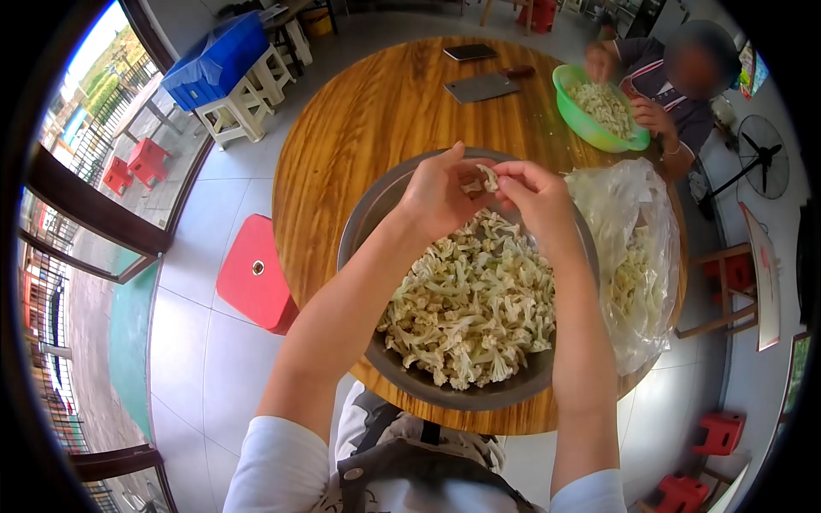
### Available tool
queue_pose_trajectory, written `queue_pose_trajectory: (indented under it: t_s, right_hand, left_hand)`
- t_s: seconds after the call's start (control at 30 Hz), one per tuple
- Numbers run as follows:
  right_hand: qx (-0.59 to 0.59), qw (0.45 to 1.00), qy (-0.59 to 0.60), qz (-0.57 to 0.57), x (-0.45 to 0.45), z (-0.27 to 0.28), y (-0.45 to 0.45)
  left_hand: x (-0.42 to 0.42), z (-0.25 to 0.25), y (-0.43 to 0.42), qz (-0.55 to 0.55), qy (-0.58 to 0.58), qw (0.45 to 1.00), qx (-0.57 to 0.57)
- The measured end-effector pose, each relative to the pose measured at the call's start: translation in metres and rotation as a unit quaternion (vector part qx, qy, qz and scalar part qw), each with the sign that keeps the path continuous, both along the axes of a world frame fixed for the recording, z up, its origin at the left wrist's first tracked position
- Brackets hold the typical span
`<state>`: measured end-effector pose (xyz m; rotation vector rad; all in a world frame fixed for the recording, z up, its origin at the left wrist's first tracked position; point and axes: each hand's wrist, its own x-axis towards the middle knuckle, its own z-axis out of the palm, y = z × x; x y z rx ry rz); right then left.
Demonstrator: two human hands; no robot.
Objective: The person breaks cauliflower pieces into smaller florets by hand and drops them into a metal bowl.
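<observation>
A wide metal bowl (368, 214) full of cut cauliflower florets (470, 299) stands at the near edge of the wooden table (368, 103). Over the bowl's far side, both hands meet around a small cauliflower floret (488, 179). My left hand (439, 195) is curled, palm partly toward me, with pale cauliflower in its fingers. Thumb and fingers of my right hand (537, 198) pinch the floret from the right. A clear plastic bag (629, 197) with more cauliflower inside lies right of the bowl.
Across the table, a person (693, 103) handles cauliflower in a green basin (569, 107). A cleaver (483, 87) and a dark phone (469, 52) lie at the far side. A red stool (256, 282) stands left of the table; a blue crate (218, 64) rests on white stools.
</observation>
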<state>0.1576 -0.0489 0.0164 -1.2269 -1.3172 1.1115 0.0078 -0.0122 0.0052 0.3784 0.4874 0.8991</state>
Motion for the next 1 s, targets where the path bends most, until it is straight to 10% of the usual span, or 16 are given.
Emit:
queue_pose_trajectory:
  t_s: [0.67, 0.77, 0.9, 1.0]
  right_hand:
    - [-0.012, 0.991, 0.102, -0.092, 0.008, -0.001, 0.005]
    - [0.023, 0.993, -0.005, -0.115, 0.012, -0.01, 0.008]
    - [0.097, 0.975, -0.108, -0.171, 0.016, -0.022, 0.014]
    - [0.099, 0.973, -0.06, -0.199, 0.015, -0.01, 0.011]
  left_hand:
    - [0.004, -0.009, 0.003, 0.029, 0.149, 0.981, 0.121]
    - [0.009, -0.023, 0.005, 0.046, 0.301, 0.929, 0.21]
    - [0.015, -0.022, -0.009, 0.031, 0.591, 0.689, 0.417]
    - [0.017, -0.013, -0.019, -0.066, 0.53, 0.727, 0.432]
